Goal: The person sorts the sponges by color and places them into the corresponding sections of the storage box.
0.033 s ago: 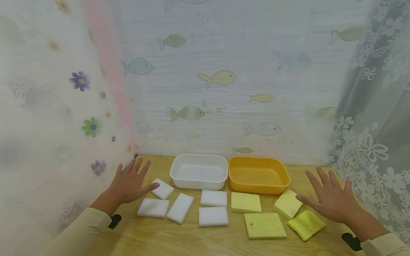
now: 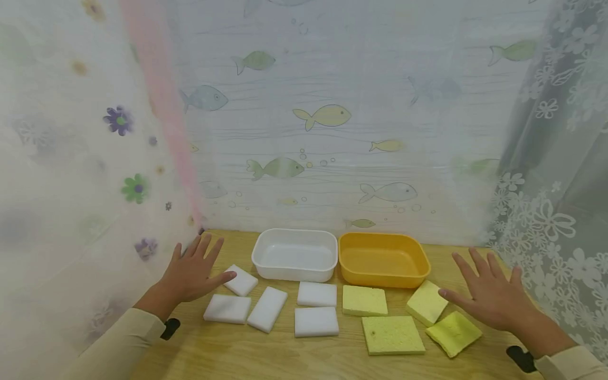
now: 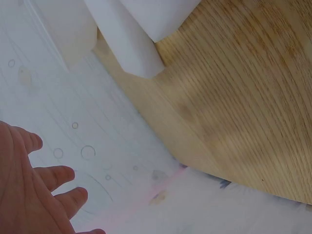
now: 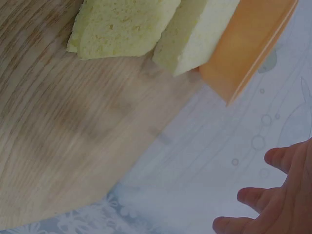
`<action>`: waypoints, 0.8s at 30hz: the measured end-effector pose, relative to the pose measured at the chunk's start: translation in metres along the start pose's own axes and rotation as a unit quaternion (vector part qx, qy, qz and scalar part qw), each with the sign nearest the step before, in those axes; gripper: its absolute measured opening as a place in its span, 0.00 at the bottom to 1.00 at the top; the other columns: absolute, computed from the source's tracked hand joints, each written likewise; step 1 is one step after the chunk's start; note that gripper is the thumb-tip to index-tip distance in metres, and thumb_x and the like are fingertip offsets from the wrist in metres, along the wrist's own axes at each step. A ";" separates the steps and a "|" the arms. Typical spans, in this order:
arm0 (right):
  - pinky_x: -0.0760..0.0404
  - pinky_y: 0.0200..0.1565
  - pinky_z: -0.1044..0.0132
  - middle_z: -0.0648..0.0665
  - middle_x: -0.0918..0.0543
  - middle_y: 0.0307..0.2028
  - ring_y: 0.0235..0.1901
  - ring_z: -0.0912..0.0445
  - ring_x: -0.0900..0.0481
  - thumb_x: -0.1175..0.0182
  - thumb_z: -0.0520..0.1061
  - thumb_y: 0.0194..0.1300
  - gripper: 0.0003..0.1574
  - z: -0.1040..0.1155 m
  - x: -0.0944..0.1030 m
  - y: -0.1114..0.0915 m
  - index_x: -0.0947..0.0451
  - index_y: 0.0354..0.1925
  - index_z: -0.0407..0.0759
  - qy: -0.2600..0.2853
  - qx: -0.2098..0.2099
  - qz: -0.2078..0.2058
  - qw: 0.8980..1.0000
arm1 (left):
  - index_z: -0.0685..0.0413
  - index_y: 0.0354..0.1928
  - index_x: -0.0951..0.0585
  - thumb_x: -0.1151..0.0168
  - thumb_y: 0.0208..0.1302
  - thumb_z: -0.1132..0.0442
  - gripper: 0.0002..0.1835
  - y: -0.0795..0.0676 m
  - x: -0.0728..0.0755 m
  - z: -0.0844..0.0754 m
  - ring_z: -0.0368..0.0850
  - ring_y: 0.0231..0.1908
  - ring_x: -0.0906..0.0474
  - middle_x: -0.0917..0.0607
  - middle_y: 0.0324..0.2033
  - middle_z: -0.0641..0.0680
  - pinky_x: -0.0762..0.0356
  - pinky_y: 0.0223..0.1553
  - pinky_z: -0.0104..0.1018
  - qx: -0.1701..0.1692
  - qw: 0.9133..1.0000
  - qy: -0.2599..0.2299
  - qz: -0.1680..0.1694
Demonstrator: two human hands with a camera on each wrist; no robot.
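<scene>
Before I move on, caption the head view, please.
Left hand and right hand, both open, flank five white pads, four yellow sponges, a white tray and an orange tray.

I have room along the near table [image 2: 256,359]. White blocks [image 2: 316,323] and yellow blocks [image 2: 393,335] obstruct me before the trays [image 2: 294,274].

Rough, pitted foam is shown by the yellow sponges [image 2: 393,335] at five o'clock, smooth matt foam by the white blocks [image 2: 267,309] towards seven, grained wood by the tabletop [image 2: 266,354].
</scene>
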State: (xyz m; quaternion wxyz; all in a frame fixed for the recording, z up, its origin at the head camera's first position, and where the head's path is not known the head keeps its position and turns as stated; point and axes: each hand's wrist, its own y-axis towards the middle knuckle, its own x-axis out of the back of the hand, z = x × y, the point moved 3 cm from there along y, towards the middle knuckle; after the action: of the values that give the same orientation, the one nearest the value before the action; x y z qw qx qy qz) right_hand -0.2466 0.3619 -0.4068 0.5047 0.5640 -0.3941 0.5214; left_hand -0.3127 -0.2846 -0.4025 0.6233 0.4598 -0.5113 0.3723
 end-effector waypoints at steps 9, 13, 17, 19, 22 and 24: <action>0.63 0.55 0.08 0.24 0.52 0.79 0.71 0.17 0.49 0.47 0.78 0.70 0.62 0.000 -0.005 0.000 0.53 0.83 0.45 -0.004 0.002 -0.004 1.000 | 0.52 0.83 0.45 0.58 0.69 0.20 0.54 0.004 -0.003 0.000 0.70 0.78 0.47 0.45 0.79 0.68 0.56 0.68 0.82 0.001 1.000 -0.016 -0.003; 0.63 0.54 0.08 0.23 0.49 0.78 0.70 0.18 0.46 0.46 0.77 0.70 0.61 0.002 -0.008 0.000 0.53 0.83 0.45 0.000 0.009 -0.008 1.000 | 0.54 0.82 0.44 0.57 0.70 0.22 0.53 0.007 -0.009 -0.002 0.70 0.78 0.47 0.42 0.78 0.68 0.53 0.69 0.80 -0.001 1.000 -0.027 -0.013; 0.57 0.54 0.09 0.24 0.44 0.76 0.69 0.20 0.41 0.43 0.76 0.68 0.61 0.006 -0.012 -0.001 0.49 0.82 0.45 0.014 0.019 -0.017 1.000 | 0.55 0.82 0.45 0.58 0.71 0.22 0.53 0.011 -0.016 -0.010 0.69 0.78 0.47 0.41 0.78 0.68 0.52 0.71 0.77 0.001 0.999 -0.046 -0.012; 0.54 0.54 0.10 0.25 0.42 0.76 0.68 0.21 0.38 0.42 0.76 0.68 0.60 0.009 -0.015 -0.002 0.47 0.82 0.45 0.025 0.022 -0.020 0.999 | 0.56 0.82 0.46 0.57 0.71 0.23 0.53 0.013 -0.018 -0.016 0.70 0.78 0.47 0.42 0.79 0.68 0.53 0.71 0.78 0.002 0.998 -0.067 -0.008; 0.51 0.54 0.11 0.26 0.40 0.75 0.67 0.22 0.36 0.41 0.76 0.67 0.60 0.013 -0.018 -0.004 0.45 0.81 0.44 0.047 0.025 -0.023 0.998 | 0.57 0.83 0.48 0.54 0.72 0.25 0.53 0.019 -0.022 -0.025 0.70 0.78 0.47 0.43 0.79 0.69 0.53 0.71 0.78 0.003 0.995 -0.102 -0.004; 0.50 0.54 0.12 0.27 0.39 0.75 0.66 0.23 0.34 0.40 0.76 0.67 0.60 0.016 -0.020 -0.004 0.44 0.81 0.44 0.055 0.028 -0.024 0.998 | 0.58 0.83 0.49 0.53 0.72 0.26 0.53 0.022 -0.025 -0.029 0.72 0.77 0.45 0.43 0.78 0.70 0.51 0.70 0.78 0.003 0.992 -0.124 -0.007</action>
State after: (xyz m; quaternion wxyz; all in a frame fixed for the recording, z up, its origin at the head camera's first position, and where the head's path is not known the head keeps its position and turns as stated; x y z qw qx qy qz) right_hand -0.2421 0.3453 -0.4260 0.5225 0.5573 -0.3372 0.5502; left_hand -0.3301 -0.2500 -0.4242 0.5563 0.5079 -0.5806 0.3090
